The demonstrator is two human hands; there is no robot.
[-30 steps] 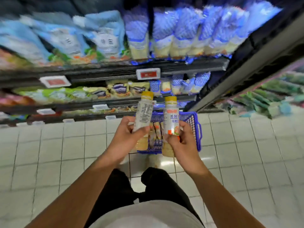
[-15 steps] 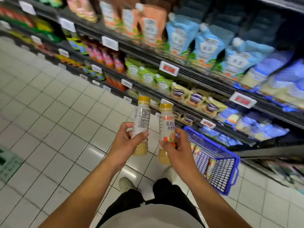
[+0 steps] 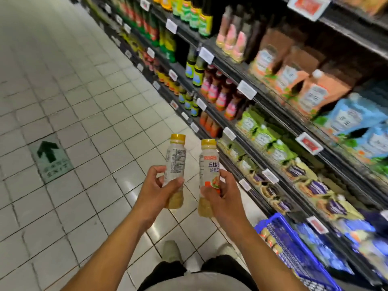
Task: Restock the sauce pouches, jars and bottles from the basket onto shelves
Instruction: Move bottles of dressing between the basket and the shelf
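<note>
I hold two small sauce bottles with yellow caps upright in front of me. My left hand [image 3: 156, 185] grips the left bottle [image 3: 175, 164] around its lower half, its back label toward me. The right bottle [image 3: 209, 164], showing a white label with red print, is gripped low by my right hand [image 3: 222, 196]. The blue wire basket [image 3: 294, 253] stands on the floor at the lower right, against the shelf foot, with several more bottles lying inside. Both bottles hang over the tiled floor, left of the shelves.
Dark shelves [image 3: 262, 97] run along the right, full of sauce bottles, jars and spouted pouches, with white and red price tags on the edges. The white tiled aisle stretches to the left, with a green arrow sticker [image 3: 50, 158]. My shoes [image 3: 171, 250] are below.
My view has swung left along the aisle, so the basket has slid to the lower right corner. Both hands keep the same grip on the two bottles.
</note>
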